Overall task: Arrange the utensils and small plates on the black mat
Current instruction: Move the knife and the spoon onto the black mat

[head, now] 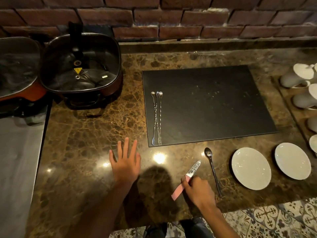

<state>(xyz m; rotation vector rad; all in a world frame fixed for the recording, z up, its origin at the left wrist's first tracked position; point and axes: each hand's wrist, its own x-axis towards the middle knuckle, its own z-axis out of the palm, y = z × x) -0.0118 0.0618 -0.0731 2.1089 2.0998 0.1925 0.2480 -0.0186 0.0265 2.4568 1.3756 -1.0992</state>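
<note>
Only the long bar spoons sit on the black mat so far. Right hand fingers grip the pink-handled knife; left hand is spread, empty. Spoon and two plates wait on the tabletop.

brown marble tabletop against a red brick wall; patterned tile floor below; ceiling light reflected as glare spots.

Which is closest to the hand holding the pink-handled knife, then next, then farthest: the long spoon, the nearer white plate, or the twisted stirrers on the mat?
From the right hand:
1. Long spoon, on the counter just to its right.
2. Nearer white plate, farther right.
3. Twisted stirrers, up at the black mat's left edge.
</note>
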